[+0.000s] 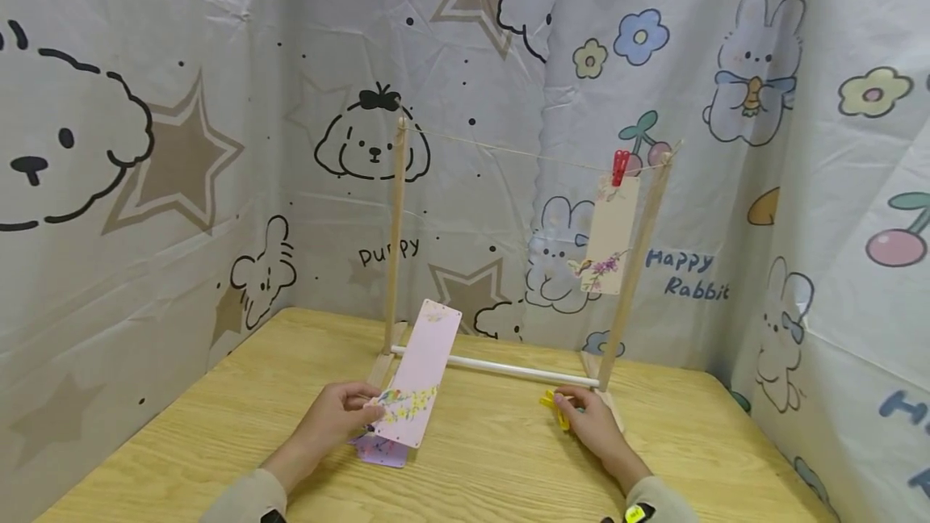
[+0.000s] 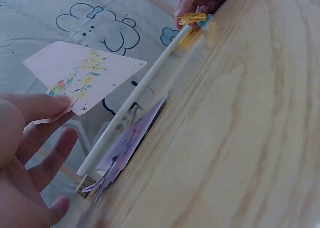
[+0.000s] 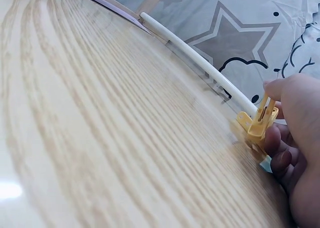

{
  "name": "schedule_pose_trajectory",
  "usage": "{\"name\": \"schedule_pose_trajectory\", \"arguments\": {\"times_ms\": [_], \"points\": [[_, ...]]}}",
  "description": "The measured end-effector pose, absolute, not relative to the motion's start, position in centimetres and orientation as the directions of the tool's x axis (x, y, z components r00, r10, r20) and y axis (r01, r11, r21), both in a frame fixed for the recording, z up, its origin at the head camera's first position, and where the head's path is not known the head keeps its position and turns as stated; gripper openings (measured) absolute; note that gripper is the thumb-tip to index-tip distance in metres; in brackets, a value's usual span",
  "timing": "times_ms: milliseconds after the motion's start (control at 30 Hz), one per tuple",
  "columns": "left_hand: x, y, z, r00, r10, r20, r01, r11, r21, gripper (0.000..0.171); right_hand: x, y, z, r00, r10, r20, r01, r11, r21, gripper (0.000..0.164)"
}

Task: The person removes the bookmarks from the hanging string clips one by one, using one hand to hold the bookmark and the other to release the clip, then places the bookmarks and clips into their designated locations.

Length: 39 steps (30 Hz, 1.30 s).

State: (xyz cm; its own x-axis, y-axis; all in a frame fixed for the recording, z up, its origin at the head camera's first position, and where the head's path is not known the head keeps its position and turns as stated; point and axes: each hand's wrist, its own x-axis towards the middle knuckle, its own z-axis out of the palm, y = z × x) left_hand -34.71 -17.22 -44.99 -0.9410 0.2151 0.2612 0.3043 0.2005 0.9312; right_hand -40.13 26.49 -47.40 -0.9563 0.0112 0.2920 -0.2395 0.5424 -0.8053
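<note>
My left hand (image 1: 337, 418) pinches a pink bookmark (image 1: 421, 361) with yellow blossoms near its lower end, between thumb and fingers. The bookmark is held tilted above the table. Beneath it lies a purple bookmark (image 1: 383, 452), partly covered in the head view; its flowered surface (image 2: 132, 135) shows better in the left wrist view. Near the right end of the white rod, my right hand (image 1: 592, 426) pinches a yellow clothespin (image 3: 262, 120). More yellow plastic (image 2: 189, 39) and a bit of teal (image 3: 266, 164) show by those fingers, partly hidden.
A wooden frame has two posts (image 1: 396, 240), a white rod (image 1: 523, 370) low between them and a string (image 1: 501, 148) across the top. A red clothespin (image 1: 620, 168) holds a cream bookmark (image 1: 610, 232) on the string's right. Printed curtains (image 1: 327, 39) surround the wooden table (image 1: 501, 466).
</note>
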Motion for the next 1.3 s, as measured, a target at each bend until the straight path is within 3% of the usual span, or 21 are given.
{"name": "schedule_pose_trajectory", "arguments": {"times_ms": [500, 733, 1133, 1300], "points": [[-34.1, -17.1, -45.4, -0.959, 0.184, 0.216, 0.253, 0.209, 0.945, 0.036, -40.6, 26.5, -47.5, -0.947, -0.012, 0.321, -0.253, 0.647, -0.720, 0.024], [-33.6, -17.2, -45.2, -0.964, 0.176, 0.200, 0.238, 0.232, 0.943, 0.035, -40.5, 26.3, -47.3, -0.945, -0.021, 0.327, -0.262, 0.647, -0.716, 0.028], [-32.8, -16.3, -45.2, -0.992, -0.025, 0.126, 0.112, 0.316, 0.942, 0.024, -40.5, 26.2, -47.8, -0.941, -0.037, 0.336, -0.280, 0.642, -0.714, 0.023], [-32.7, -16.0, -45.5, -0.991, -0.031, 0.130, 0.110, 0.357, 0.928, 0.024, -40.5, 26.4, -48.0, -0.937, -0.048, 0.345, -0.292, 0.652, -0.700, 0.021]]}}
